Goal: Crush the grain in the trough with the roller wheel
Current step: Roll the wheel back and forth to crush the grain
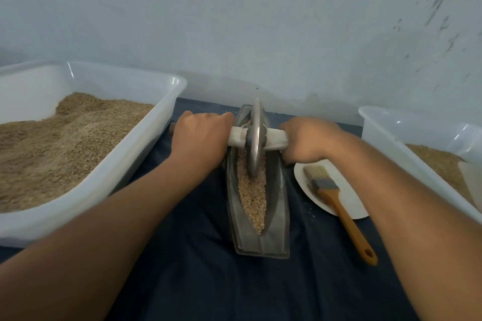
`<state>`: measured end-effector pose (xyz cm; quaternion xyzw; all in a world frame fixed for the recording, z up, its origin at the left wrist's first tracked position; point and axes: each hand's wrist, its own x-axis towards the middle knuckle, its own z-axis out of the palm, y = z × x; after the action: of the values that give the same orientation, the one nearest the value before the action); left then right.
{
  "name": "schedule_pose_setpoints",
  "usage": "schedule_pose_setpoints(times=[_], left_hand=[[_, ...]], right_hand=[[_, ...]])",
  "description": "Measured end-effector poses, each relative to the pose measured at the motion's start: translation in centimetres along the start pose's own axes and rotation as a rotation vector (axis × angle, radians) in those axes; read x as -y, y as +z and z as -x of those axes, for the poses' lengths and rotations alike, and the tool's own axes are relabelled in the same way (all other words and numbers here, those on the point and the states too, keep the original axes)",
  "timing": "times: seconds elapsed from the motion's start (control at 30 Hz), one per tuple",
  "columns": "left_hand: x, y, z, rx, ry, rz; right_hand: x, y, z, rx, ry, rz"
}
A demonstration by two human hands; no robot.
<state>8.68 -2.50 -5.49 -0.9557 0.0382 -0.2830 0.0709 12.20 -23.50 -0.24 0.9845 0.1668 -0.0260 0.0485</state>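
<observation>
The long grey metal trough [258, 216], shaped like a small boat, lies on the dark blue cloth [198, 268] over the bench. Its long way points straight away from the person, toward the wall. Pale broken grain [252, 195] fills its middle groove.

The round grey metal roller wheel [255, 138] stands on its edge in the far half of the trough, sitting in the grain. A pale bar [273, 139] goes through the wheel and sticks out sideways, across the trough.

The left hand [200, 135] holds the bar on one side, with its fingers [221, 117] curled over it. The right hand [307, 138] holds the other side the same way. Both hands sit just beside the wheel, about the same way off. Both arms reach forward, nearly straight.

Most of the grain lies nearer the person than the wheel. So the next roll should likely come back toward the body, along the groove, with both hands pushing down evenly so the wheel stays upright.
</observation>
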Motion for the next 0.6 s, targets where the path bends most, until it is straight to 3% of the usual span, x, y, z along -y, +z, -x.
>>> schedule_pose_setpoints(times=[0.13,0.33,0.43,0.6], left_hand=[[0.1,0.3,-1.6,0.036,0.020,-0.003],[0.3,0.7,-2.3,0.010,0.018,0.032],[0.4,1.0,-1.7,-0.013,0.006,0.050],[0.2,0.5,-0.3,-0.055,-0.002,0.040]], right_hand=[[-0.5,-0.5,-1.2,0.092,-0.023,-0.139],[-0.7,-1.0,-2.4,0.165,-0.008,-0.134],[-0.3,-0.8,-2.5,0.106,-0.011,-0.082],[-0.1,0.4,-1.1,-0.146,-0.004,0.072]])
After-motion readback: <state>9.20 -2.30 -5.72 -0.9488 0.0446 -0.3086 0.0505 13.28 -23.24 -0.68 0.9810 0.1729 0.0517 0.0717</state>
